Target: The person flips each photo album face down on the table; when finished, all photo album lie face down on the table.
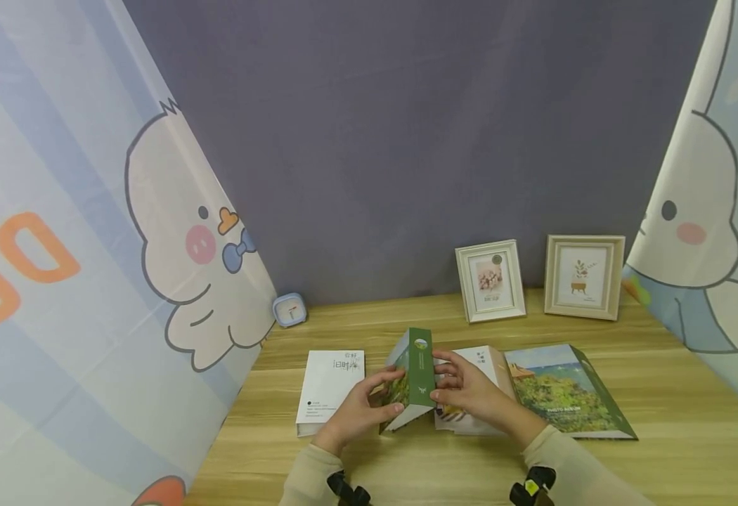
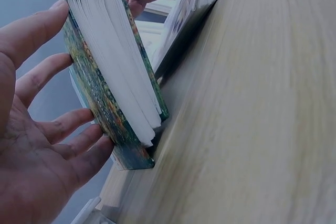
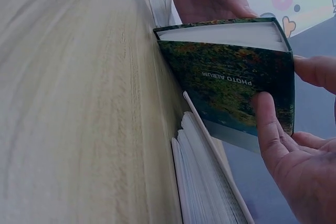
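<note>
A small green photo album [image 1: 421, 372] with a painted landscape cover stands tilted between both hands, its green spine up and facing me. Its white page block [image 2: 113, 51] shows at the near end in the left wrist view. My left hand [image 1: 359, 414] holds the left cover, thumb and fingers spread on it. From the other side my right hand [image 1: 470, 393] grips the album, fingers on the right cover [image 3: 220, 72] and thumb by the spine. Whether the lower edges touch the table is hard to tell. A white-covered album [image 1: 486, 365] lies partly hidden behind my right hand.
Another white album [image 1: 331, 386] lies at the left on the wooden table [image 1: 691, 393]. To the right is a larger landscape photo album [image 1: 561, 397]. At the back stand a blue clock [image 1: 289, 310] and two picture frames, one left [image 1: 490, 281], one right [image 1: 584, 277].
</note>
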`<state>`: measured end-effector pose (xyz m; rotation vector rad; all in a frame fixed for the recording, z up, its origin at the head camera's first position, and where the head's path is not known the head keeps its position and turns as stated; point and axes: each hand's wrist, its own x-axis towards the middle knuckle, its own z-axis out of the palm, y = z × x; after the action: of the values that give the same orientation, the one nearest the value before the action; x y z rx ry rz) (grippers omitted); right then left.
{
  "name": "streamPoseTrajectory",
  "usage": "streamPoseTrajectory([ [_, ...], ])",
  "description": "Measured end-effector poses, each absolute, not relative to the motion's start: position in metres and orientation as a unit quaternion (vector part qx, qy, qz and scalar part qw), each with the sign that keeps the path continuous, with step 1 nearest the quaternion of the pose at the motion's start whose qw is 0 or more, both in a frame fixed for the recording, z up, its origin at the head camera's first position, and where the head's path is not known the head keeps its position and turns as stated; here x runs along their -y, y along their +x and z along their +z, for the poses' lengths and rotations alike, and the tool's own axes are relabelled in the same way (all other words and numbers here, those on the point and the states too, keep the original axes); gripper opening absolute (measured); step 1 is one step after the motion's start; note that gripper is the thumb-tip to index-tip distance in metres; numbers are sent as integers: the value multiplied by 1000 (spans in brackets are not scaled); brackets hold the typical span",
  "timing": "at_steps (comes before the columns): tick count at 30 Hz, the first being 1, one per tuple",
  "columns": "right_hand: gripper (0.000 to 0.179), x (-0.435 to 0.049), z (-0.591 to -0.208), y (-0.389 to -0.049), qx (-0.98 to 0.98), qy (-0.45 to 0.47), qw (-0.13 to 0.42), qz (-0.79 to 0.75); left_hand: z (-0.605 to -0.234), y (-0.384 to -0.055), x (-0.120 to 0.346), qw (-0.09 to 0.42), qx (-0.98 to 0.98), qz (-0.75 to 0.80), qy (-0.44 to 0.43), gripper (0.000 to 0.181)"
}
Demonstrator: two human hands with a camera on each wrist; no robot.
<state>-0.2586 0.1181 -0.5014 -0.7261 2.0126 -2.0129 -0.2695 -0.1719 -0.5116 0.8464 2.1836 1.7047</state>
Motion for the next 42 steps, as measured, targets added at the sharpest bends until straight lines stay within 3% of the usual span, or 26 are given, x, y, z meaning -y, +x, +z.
streamPoseTrajectory([
  [42, 86, -105, -506, -262, -771, -184, 81, -604, -516, -269, 175, 76, -827, 481, 280, 49],
])
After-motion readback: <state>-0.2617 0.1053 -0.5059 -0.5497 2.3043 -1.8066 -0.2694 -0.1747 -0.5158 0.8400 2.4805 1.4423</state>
